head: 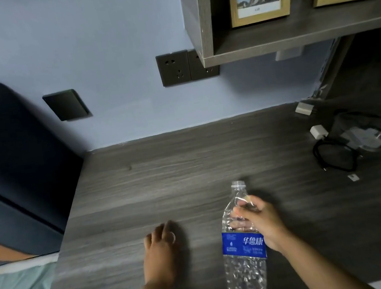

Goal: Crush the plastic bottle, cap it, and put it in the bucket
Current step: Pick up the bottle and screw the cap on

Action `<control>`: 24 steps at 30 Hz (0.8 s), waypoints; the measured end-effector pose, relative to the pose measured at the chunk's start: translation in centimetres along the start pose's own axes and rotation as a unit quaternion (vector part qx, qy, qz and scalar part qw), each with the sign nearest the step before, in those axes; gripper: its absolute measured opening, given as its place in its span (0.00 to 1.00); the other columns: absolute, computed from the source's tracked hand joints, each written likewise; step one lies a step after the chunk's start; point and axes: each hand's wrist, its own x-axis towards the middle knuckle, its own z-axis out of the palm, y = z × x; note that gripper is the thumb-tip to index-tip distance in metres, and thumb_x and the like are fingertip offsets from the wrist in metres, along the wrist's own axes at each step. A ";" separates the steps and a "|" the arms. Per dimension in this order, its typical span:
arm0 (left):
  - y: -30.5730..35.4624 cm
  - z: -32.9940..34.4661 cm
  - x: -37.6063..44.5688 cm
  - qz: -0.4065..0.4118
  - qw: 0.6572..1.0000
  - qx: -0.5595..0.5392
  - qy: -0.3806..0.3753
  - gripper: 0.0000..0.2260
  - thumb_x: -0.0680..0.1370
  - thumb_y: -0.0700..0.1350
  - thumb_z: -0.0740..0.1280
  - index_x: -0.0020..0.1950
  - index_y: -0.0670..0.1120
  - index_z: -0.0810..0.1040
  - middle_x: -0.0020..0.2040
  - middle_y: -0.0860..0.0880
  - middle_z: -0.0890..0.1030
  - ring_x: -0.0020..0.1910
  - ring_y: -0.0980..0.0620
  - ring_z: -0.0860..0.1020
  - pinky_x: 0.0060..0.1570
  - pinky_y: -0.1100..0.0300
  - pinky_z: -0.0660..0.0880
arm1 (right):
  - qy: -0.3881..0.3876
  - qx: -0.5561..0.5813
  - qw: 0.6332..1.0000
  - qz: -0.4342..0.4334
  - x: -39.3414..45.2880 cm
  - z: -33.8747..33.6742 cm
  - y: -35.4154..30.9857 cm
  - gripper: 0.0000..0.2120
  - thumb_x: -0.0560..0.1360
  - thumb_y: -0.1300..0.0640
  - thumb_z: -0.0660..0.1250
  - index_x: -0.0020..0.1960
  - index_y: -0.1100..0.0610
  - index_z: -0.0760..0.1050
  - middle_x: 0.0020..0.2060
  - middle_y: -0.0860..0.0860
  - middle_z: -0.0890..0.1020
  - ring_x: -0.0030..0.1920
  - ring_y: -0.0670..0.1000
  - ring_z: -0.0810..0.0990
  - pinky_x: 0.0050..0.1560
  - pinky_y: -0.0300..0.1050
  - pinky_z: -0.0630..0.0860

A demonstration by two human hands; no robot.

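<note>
A clear plastic bottle (245, 266) with a blue label stands upright on the grey wooden desk (164, 177), near its front edge. Its mouth is uncapped. My right hand (261, 220) grips the bottle's upper part, just above the label. My left hand (160, 251) rests on the desk to the left of the bottle, fingers curled around a small pale round thing, perhaps the cap; I cannot tell for certain. No bucket is in view.
White chargers (317, 132) and a coiled black cable (335, 155) lie at the desk's right. A shelf (292, 39) with two framed pictures hangs above. Wall sockets (174, 68) sit on the blue wall. A dark upholstered headboard (3, 158) stands left.
</note>
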 end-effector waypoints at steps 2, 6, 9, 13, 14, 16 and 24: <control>-0.2 -0.1 0.1 0.013 1.000 -0.021 -0.003 0.16 0.77 0.42 0.59 0.66 0.46 0.69 0.64 0.45 0.72 0.63 0.44 0.67 0.62 0.60 0.65 | -0.019 -0.039 0.999 -0.007 -0.2 0.1 -0.1 0.08 0.71 0.68 0.69 0.41 0.57 0.76 0.37 0.54 0.82 0.31 0.47 0.83 0.30 0.38 0.82; 0.9 -1.1 -0.3 0.027 0.992 -0.119 0.041 0.04 0.73 0.36 0.66 0.40 0.41 0.80 0.43 0.40 0.80 0.46 0.47 0.77 0.42 0.61 0.69 | -0.066 -0.125 0.990 -0.027 -0.6 0.2 -0.9 0.10 0.70 0.68 0.70 0.41 0.54 0.76 0.38 0.51 0.81 0.32 0.46 0.81 0.30 0.37 0.79; 3.2 -2.5 -0.8 0.023 0.972 -0.234 0.018 0.04 0.73 0.36 0.66 0.44 0.39 0.81 0.42 0.41 0.83 0.42 0.48 0.80 0.47 0.55 0.77 | -0.097 -0.198 0.975 -0.037 -0.9 0.5 -1.8 0.11 0.70 0.68 0.70 0.40 0.52 0.75 0.37 0.50 0.80 0.30 0.43 0.80 0.26 0.34 0.76; 5.6 -5.2 -1.0 0.043 0.920 -0.385 -0.052 0.05 0.73 0.33 0.66 0.47 0.38 0.79 0.33 0.53 0.75 0.30 0.65 0.73 0.33 0.73 0.71 | -0.144 -0.315 0.936 -0.066 -1.4 1.1 -2.7 0.15 0.70 0.68 0.71 0.36 0.50 0.73 0.33 0.47 0.78 0.27 0.40 0.76 0.25 0.29 0.73; 6.0 -5.8 -0.9 0.054 0.911 -0.404 -0.066 0.04 0.73 0.34 0.66 0.46 0.40 0.79 0.33 0.54 0.74 0.31 0.65 0.72 0.34 0.74 0.69 | -0.155 -0.347 0.922 -0.077 -1.5 1.3 -3.0 0.15 0.70 0.67 0.71 0.35 0.49 0.72 0.33 0.46 0.78 0.29 0.38 0.76 0.25 0.27 0.72; 6.4 -6.7 -1.0 0.044 0.895 -0.437 -0.083 0.08 0.72 0.35 0.68 0.49 0.44 0.78 0.38 0.52 0.78 0.38 0.60 0.75 0.39 0.72 0.71 | -0.173 -0.390 0.900 -0.093 -1.9 1.6 -3.1 0.15 0.70 0.67 0.71 0.36 0.49 0.72 0.33 0.46 0.78 0.30 0.37 0.77 0.26 0.27 0.71; 5.9 -8.3 -1.7 -0.012 0.832 -0.541 -0.120 0.11 0.69 0.31 0.71 0.50 0.38 0.79 0.44 0.44 0.82 0.44 0.51 0.79 0.43 0.70 0.77 | -0.154 -0.544 0.802 -0.194 -3.4 2.3 -4.3 0.11 0.69 0.59 0.72 0.52 0.55 0.78 0.43 0.53 0.86 0.44 0.49 0.84 0.49 0.44 0.78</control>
